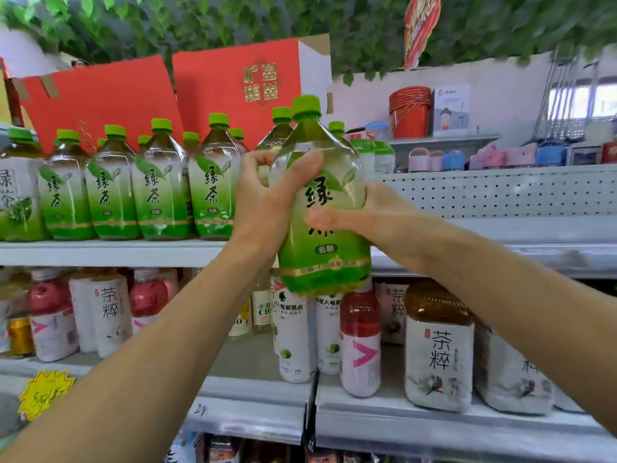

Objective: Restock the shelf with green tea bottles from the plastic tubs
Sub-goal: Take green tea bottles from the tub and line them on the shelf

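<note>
The left hand and right hand each wrap their grip round the green tea bottle, raised before the shelf; likely heavy, slick, best clasped mid-body

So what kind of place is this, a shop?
Most likely a small shop: shelves hold rows of green tea bottles and other drinks, with a yellow price tag on a lower shelf edge.
</note>
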Demonstrator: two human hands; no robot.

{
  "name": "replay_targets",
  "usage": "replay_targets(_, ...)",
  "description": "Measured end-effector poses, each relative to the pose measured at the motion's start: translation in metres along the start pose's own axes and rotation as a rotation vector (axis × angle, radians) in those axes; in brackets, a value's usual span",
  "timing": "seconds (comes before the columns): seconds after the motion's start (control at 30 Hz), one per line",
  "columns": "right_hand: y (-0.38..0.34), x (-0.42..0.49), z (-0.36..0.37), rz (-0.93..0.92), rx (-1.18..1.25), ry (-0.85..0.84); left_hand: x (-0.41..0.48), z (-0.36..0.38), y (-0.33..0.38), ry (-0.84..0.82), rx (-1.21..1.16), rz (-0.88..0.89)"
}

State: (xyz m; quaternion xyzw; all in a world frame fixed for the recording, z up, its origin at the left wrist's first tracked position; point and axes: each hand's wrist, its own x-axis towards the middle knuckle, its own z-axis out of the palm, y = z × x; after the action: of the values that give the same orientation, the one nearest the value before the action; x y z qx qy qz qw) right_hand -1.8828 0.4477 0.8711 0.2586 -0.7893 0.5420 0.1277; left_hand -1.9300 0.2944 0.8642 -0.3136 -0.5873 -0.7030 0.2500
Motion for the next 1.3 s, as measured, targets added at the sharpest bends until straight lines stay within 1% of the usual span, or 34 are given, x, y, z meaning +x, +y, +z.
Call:
replay_targets(0.07,-0.002,0.004,-0.005,-0.064,0.111,0.13,0.013,0.006,0.014,-0.022,0.094,0.061)
replay_targets(0.13,-0.004,0.01,-0.011,-0.115,0.153,0.251,0.032,0.005,0.028,-0.029,0.16,0.099)
replay_targets(0.2,-0.008,0.013,-0.018,-0.161,0.158,0.365,0.049,-0.001,0.029,0.055,0.206,0.119)
replay_targets(0.27,-0.011,0.017,-0.027,-0.192,0.144,0.471,0.055,-0.009,0.01,0.136,0.392,0.154)
replay_targets(0.3,-0.011,0.02,-0.031,-0.197,0.139,0.51,0.053,-0.01,-0.003,0.134,0.515,0.16)
replay_targets(0.4,-0.004,0.033,-0.041,-0.15,0.127,0.576,0.045,-0.01,-0.042,0.074,0.777,0.156)
replay_targets(0.47,0.008,0.043,-0.044,-0.103,0.149,0.612,0.045,-0.011,-0.061,0.077,0.909,0.21)
replay_targets(0.53,0.023,0.052,-0.044,-0.064,0.142,0.654,0.044,-0.011,-0.073,0.11,0.96,0.293)
replay_targets(0.6,0.037,0.059,-0.044,-0.032,0.117,0.657,0.039,-0.01,-0.081,0.159,0.909,0.343)
replay_targets(0.7,0.046,0.066,-0.044,0.005,0.093,0.606,0.034,-0.007,-0.089,0.215,0.842,0.372)
replay_targets(0.87,0.048,0.076,-0.047,0.015,0.125,0.495,0.037,-0.006,-0.092,0.233,0.833,0.382)
replay_targets(0.93,0.05,0.077,-0.046,0.027,0.142,0.48,0.037,-0.005,-0.093,0.233,0.837,0.381)
replay_targets(1.07,0.051,0.081,-0.049,0.035,0.083,0.445,0.037,-0.006,-0.094,0.231,0.844,0.381)
replay_targets(1.2,0.048,0.08,-0.05,0.095,-0.057,0.408,0.037,-0.007,-0.094,0.227,0.904,0.355)
replay_targets(1.3,0.04,0.072,-0.044,0.105,-0.299,0.498,0.032,-0.006,-0.09,0.219,1.059,0.335)
